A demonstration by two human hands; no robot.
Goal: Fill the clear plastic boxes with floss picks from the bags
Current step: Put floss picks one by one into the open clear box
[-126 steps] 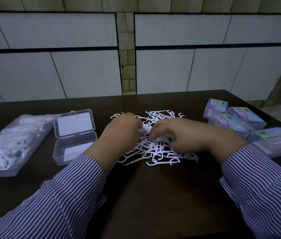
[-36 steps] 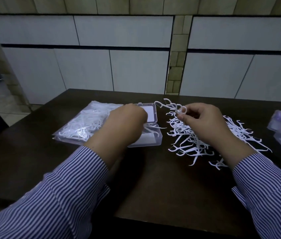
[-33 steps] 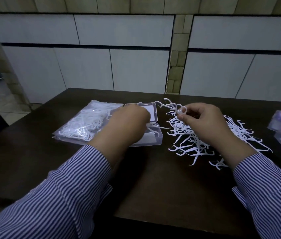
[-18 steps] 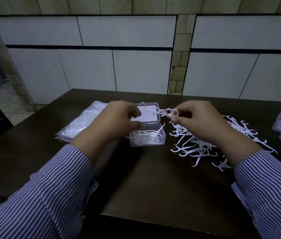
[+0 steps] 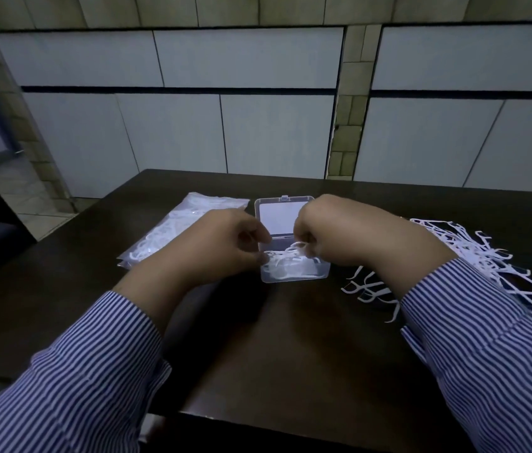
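Here my right hand (image 5: 339, 233) pinches a small bunch of floss picks (image 5: 294, 255) directly over the base of the clear plastic box (image 5: 294, 276), which sits toward the table's (image 5: 290, 354) far edge with its lid (image 5: 282, 217) folded back. The bunch lies roughly crosswise, along the box's long side, so it should drop in flat. My left hand (image 5: 225, 246) is at the box's left wall, fingers curled; I think it pinches the pick ends, though the light is dim. Loose picks (image 5: 473, 256) lie toward the right edge, the bag (image 5: 179, 230) on the left.
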